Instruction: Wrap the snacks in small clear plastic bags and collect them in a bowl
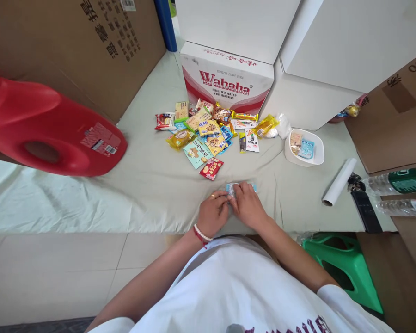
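Note:
My left hand (pixel 213 213) and my right hand (pixel 247 206) meet over a small light-blue snack packet (pixel 233 188) on the pale cloth (pixel 152 185). Both hands have fingers curled and pinch the packet between them. A ring shows on my left hand and a red and white bracelet on that wrist. Beyond the hands lies a pile of several colourful snack packets (pixel 208 132). To the right of the pile stands a white bowl (pixel 304 148) with a blue packet and another packet inside.
A red plastic jug (pixel 48 125) lies at the left. A Wahaha water carton (pixel 227 83), white boxes and brown cartons (pixel 398 115) ring the cloth. A white paper roll (pixel 339 182), water bottles (pixel 398 182) and a green stool (pixel 346 266) are at the right.

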Demonstrator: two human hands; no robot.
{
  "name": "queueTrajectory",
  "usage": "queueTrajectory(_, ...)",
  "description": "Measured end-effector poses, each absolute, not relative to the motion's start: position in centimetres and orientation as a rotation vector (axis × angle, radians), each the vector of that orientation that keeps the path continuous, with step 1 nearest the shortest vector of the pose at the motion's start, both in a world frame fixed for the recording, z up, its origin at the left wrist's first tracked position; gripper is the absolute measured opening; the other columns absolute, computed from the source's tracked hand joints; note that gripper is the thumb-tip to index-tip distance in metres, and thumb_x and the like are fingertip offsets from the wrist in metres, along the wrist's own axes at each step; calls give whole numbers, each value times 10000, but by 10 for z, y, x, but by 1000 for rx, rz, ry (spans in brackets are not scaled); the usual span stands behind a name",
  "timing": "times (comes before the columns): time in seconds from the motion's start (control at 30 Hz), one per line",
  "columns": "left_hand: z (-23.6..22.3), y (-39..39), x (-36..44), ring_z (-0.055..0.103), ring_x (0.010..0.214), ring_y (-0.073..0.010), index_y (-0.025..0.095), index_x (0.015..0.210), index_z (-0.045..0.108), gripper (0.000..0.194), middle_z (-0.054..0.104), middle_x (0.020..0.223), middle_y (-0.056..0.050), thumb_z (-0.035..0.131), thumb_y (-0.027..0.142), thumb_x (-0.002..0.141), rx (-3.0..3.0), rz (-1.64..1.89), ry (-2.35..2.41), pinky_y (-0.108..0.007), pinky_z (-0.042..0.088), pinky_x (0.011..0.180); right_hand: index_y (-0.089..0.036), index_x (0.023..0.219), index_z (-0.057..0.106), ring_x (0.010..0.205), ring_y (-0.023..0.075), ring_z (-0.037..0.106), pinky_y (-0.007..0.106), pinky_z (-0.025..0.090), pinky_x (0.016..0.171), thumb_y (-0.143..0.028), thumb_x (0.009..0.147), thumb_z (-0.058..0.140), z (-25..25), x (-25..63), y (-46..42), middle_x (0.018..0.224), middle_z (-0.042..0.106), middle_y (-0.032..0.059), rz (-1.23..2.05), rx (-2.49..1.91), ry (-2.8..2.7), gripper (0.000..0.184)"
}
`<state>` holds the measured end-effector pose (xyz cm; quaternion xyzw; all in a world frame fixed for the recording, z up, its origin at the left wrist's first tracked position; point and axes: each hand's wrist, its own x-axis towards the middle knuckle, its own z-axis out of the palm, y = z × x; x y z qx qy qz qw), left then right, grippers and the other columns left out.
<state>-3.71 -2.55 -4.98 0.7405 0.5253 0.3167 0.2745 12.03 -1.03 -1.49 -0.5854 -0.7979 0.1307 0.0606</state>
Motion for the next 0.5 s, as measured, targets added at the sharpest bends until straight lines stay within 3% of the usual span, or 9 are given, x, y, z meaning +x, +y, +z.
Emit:
queueTrajectory(0.1, -49, -32, -56, 709, 916, -197, 188, 860, 721, 210, 734, 977, -73, 515, 163, 894, 1878, 981, 1503, -343, 563, 851, -96, 1345, 545, 1070, 332, 508, 454, 441, 925, -528, 979, 562, -19, 112, -23, 1191, 595, 190, 234, -1825, -2453, 566)
queueTrajectory(0.17, -46, -35, -60, 707, 905, -191, 194, 870, 718, 207, 729, 970, -65, 515, 184, 908, 1844, 996, 1516, -338, 561, 842, -107, 1316, 560, 1056, 330, 503, 455, 449, 912, -537, 958, 600, -22, 108, -23, 1172, 596, 178, 198, -1883, -2442, 561)
queueTrajectory(0.37, -39, -30, -55, 696, 921, -177, 203, 948, 718, 213, 718, 1003, -56, 506, 202, 938, 1778, 1088, 1494, -317, 553, 852, -161, 1235, 622, 1032, 295, 518, 407, 471, 882, -300, 1033, 498, -18, 117, -13, 1137, 620, 139, 215, -1902, -2543, 275)
queueTrajectory(0.5, -41, -22, -53, 690, 935, -186, 202, 1012, 708, 248, 719, 1031, -65, 469, 191, 946, 1758, 1022, 1493, -328, 557, 850, -114, 1404, 536, 1080, 295, 511, 403, 466, 927, -194, 996, 500, -8, 134, -14, 1250, 596, 162, 287, -1715, -2707, 417)
